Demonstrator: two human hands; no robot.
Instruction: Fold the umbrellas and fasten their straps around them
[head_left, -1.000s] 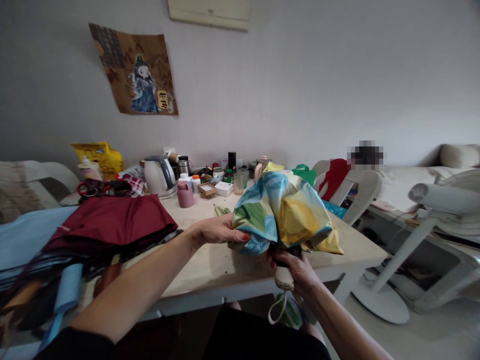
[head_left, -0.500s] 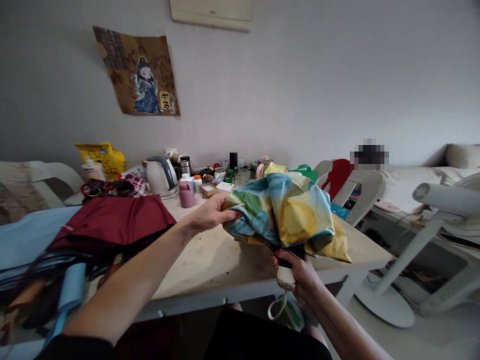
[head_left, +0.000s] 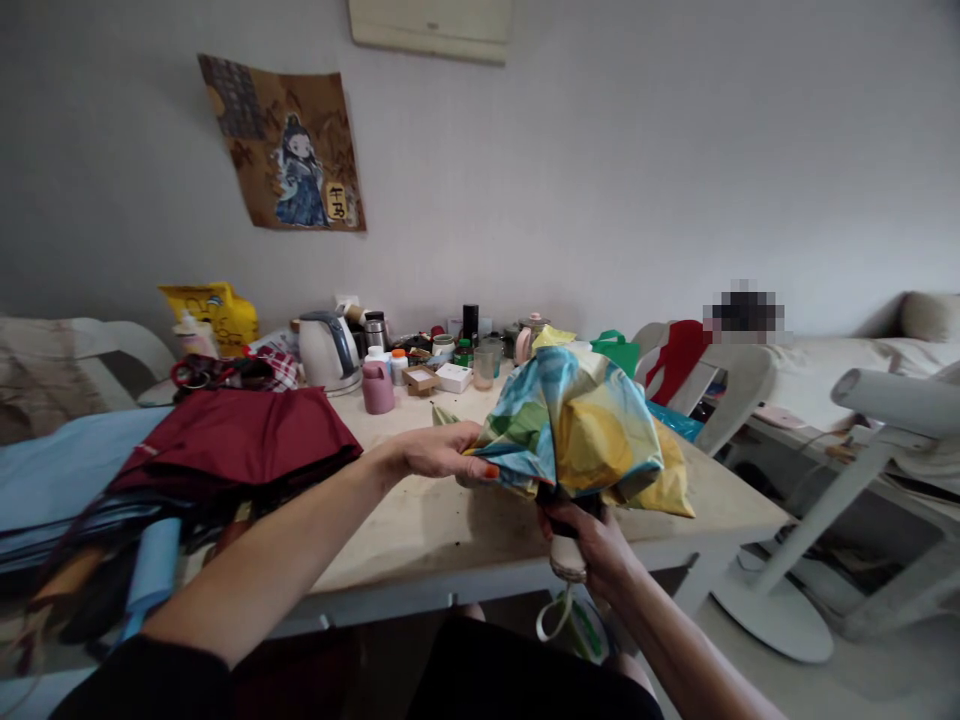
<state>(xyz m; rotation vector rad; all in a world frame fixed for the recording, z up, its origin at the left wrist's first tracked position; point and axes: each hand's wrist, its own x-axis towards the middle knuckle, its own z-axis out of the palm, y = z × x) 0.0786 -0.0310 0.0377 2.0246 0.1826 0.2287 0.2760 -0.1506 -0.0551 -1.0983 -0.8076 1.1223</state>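
To the left of the left hand [head_left: 439, 452], room is taken up by a folded dark red fabric umbrella [head_left: 251, 435]. By that partly open hand, the left folds of a blue, green and yellow fabric umbrella [head_left: 600, 445] are touched; with fingertips hidden, a grip cannot be confirmed. Below it, the pale flat table [head_left: 397, 535] is left bare to its front edge. By the closed right hand [head_left: 600, 545], the multicoloured umbrella's handle is gripped; its shaft is hidden.

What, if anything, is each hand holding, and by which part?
The right hand grips the patterned umbrella by its handle; the left hand holds the loose canopy at its left edge.
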